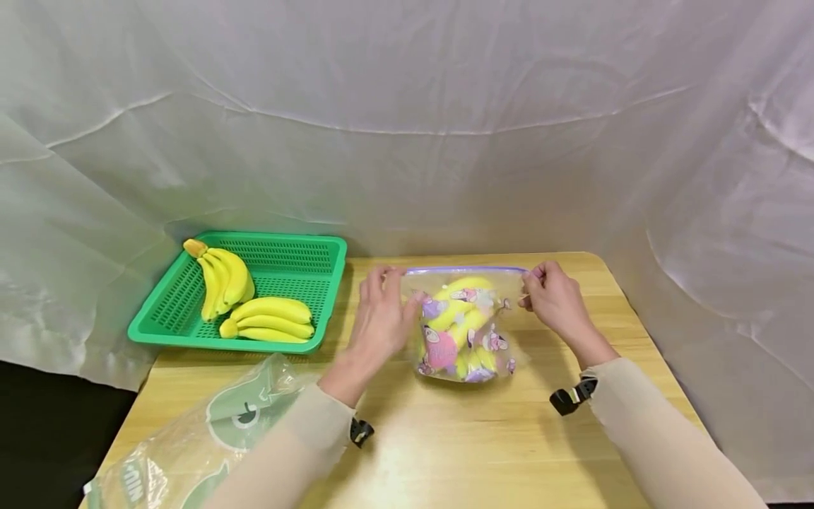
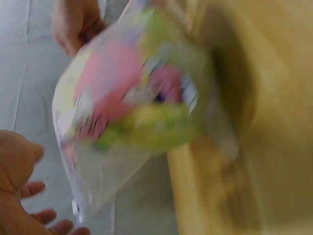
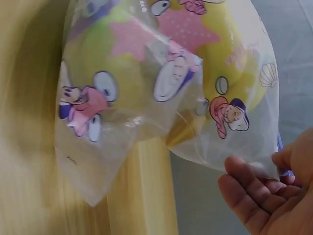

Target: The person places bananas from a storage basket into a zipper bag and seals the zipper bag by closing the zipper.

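Observation:
A clear zip bag (image 1: 467, 325) printed with pink and purple cartoon figures stands on the table with yellow bananas (image 1: 459, 316) inside. Its blue zip runs along the top edge. My right hand (image 1: 557, 300) pinches the right end of that edge between thumb and fingers, as the right wrist view confirms at the bag's corner (image 3: 264, 169). At the opposite end is my left hand (image 1: 381, 311); in the left wrist view its fingers (image 2: 46, 215) are spread and relaxed beside the bag's corner, and it grips nothing.
On the left sits a green basket (image 1: 136, 332) holding two bunches of bananas (image 1: 232, 276). A transparent bag (image 1: 191, 438) with green cartoon prints lies at the front left, partly under the left sleeve. Grey fabric (image 1: 439, 191) rises behind the wooden table (image 1: 439, 452).

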A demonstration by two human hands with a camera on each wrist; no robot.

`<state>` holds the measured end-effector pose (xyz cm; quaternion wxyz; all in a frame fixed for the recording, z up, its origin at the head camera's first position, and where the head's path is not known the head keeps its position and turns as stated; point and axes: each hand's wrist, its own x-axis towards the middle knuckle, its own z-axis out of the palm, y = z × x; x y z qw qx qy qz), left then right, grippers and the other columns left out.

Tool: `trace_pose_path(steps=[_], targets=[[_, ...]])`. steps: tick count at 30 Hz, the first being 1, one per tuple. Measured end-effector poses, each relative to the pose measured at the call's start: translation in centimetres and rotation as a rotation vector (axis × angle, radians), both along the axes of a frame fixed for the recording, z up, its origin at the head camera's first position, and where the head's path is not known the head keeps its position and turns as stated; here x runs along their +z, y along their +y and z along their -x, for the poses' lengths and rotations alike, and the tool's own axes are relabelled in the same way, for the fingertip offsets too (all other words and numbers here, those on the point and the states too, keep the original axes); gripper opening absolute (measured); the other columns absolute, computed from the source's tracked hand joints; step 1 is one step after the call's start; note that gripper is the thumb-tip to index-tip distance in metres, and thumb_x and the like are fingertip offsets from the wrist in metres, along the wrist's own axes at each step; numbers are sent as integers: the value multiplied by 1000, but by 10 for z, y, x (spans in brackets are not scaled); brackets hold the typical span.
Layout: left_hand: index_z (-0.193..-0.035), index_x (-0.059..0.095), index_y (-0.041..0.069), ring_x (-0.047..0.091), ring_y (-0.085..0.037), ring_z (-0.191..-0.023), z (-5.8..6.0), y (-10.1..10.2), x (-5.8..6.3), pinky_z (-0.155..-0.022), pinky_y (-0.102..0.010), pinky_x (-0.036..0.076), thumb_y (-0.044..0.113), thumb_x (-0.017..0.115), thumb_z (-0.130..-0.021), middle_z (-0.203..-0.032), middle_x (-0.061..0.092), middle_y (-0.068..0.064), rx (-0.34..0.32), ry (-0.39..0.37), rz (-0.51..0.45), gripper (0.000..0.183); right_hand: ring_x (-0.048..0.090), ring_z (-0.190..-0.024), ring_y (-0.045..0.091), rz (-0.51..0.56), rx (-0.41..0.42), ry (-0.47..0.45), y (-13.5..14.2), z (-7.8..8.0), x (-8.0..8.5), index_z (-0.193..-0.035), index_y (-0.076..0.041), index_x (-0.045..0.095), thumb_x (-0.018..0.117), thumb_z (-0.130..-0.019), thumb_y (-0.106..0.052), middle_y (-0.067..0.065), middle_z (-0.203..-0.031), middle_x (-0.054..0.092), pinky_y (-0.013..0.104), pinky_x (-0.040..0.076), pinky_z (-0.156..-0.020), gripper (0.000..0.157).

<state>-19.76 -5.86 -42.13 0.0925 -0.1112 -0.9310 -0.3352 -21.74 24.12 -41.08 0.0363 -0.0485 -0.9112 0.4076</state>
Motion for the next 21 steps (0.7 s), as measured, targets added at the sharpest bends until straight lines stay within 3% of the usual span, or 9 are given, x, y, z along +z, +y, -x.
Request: trace_pose_path(steps=[4,9,12,16,19,21], targets=[[-147,37,26,32,-36,-140,-5,15,-13,-105,-53,42,52,56,-94,-155,27,-13,-90,-5,68,62,73,-87,29,40,-12,-26,-2,8,-2,-131,-1,42,44,-103,-30,21,-121,61,28,58,-65,40],[-154,24,32,25,-40,-145,2,23,-27,-108,-57,37,61,53,-92,-161,16,-15,-121,-43,102,75,66,-106,35,-111,42,36,-14,2,-4,-153,-6,21,50,-100,-36,21,-151,38,45,55,-80,67],[-155,21,32,21,-42,-146,8,25,-28,-108,-60,36,63,49,-92,-162,13,-17,-117,-61,86,76,57,-118,39,-203,105,98,-26,-7,-9,-152,-10,27,53,-99,-40,19,-153,35,58,48,-92,67],[-156,19,31,20,-45,-146,16,30,-27,-107,-63,35,64,46,-93,-163,11,-18,-110,-140,64,76,47,-131,41,-266,249,109,-41,-18,-24,-150,-10,35,54,-95,-54,17,-154,36,61,40,-102,73],[-157,14,32,26,-49,-142,20,34,-26,-106,-63,35,64,44,-95,-163,7,-17,-102,-224,27,76,39,-138,41,-277,306,54,-49,-24,-34,-154,-13,25,49,-91,-66,15,-157,31,61,35,-107,85],[-157,11,33,34,-50,-137,20,36,-24,-104,-63,38,62,43,-95,-164,7,-16,-95,-284,-8,75,42,-135,42,-284,309,19,-53,-28,-37,-157,-16,17,46,-89,-71,17,-157,30,63,38,-104,92]])
